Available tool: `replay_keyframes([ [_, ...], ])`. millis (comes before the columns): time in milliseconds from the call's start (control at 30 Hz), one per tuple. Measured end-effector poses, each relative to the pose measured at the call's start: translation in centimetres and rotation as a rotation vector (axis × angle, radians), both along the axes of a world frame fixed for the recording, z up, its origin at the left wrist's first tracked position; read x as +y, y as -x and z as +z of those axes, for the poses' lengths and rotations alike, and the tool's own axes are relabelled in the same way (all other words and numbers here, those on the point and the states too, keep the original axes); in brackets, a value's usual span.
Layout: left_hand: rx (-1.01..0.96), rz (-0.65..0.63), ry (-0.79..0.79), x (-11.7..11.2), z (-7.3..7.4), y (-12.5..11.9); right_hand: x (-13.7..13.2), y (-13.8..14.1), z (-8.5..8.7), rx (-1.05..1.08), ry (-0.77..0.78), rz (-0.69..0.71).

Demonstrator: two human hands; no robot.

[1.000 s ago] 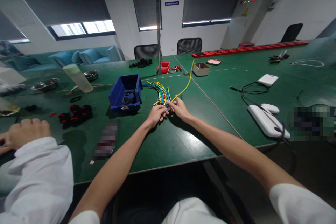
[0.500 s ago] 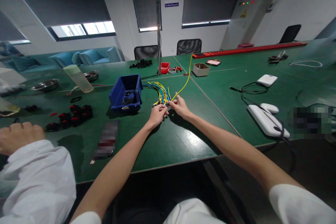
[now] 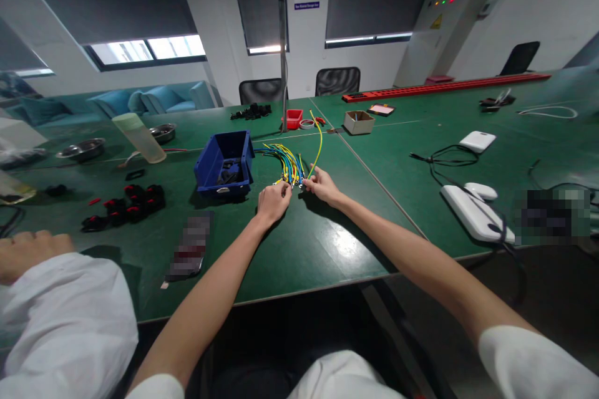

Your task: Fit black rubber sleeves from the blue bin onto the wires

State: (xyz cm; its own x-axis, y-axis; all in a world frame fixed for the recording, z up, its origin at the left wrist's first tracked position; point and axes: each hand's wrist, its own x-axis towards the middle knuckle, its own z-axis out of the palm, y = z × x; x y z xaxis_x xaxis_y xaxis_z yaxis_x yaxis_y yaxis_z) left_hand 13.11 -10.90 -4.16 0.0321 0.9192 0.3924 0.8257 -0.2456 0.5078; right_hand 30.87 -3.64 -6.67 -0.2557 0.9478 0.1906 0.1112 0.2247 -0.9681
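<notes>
A bundle of yellow, green and blue wires (image 3: 285,162) with metal terminals lies on the green table (image 3: 304,243), right of a blue bin (image 3: 224,165). My right hand (image 3: 321,184) pinches the near end of a single yellow wire (image 3: 319,140) that arches up and back over the table. My left hand (image 3: 272,199) rests beside it with curled fingers at the terminal ends of the bundle; what it grips, if anything, is too small to make out.
Black and red parts (image 3: 126,206) lie left of the bin. A co-worker's hand (image 3: 28,249) and white sleeve (image 3: 65,324) sit at the near left. White devices (image 3: 475,212) with black cables lie right. A cardboard box (image 3: 359,122) and a red tray (image 3: 294,118) stand further back.
The yellow wire's far end has swung left, from near the cardboard box toward the bundle. My hands have drawn slightly apart. The co-worker's hand has slid toward the near left.
</notes>
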Motion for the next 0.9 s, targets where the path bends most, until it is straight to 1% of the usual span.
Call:
replay_keyframes([
  [100, -0.004, 0.025, -0.036, 0.2, 0.2, 0.6, 0.3, -0.3, 0.2, -0.054, -0.021, -0.031],
  [200, -0.005, -0.01, -0.085, 0.6, 0.2, 1.0, 0.4, -0.8, 0.7, -0.143, -0.077, -0.061],
  [300, 0.035, -0.06, -0.113, 0.9, 0.0, 1.0, 0.4, -1.4, 1.2, -0.234, -0.148, -0.087],
  [500, 0.204, -0.136, -0.031, 1.3, -0.8, 1.0, 0.6, -2.2, 2.1, -0.362, -0.218, -0.172],
  [633, 0.257, -0.12, 0.018, 1.5, -1.1, 1.2, 0.9, -2.8, 2.7, -0.467, -0.221, -0.209],
  [900, 0.257, -0.053, 0.004, 1.5, -0.9, 1.3, 1.4, -3.6, 3.1, -0.658, -0.238, -0.229],
])
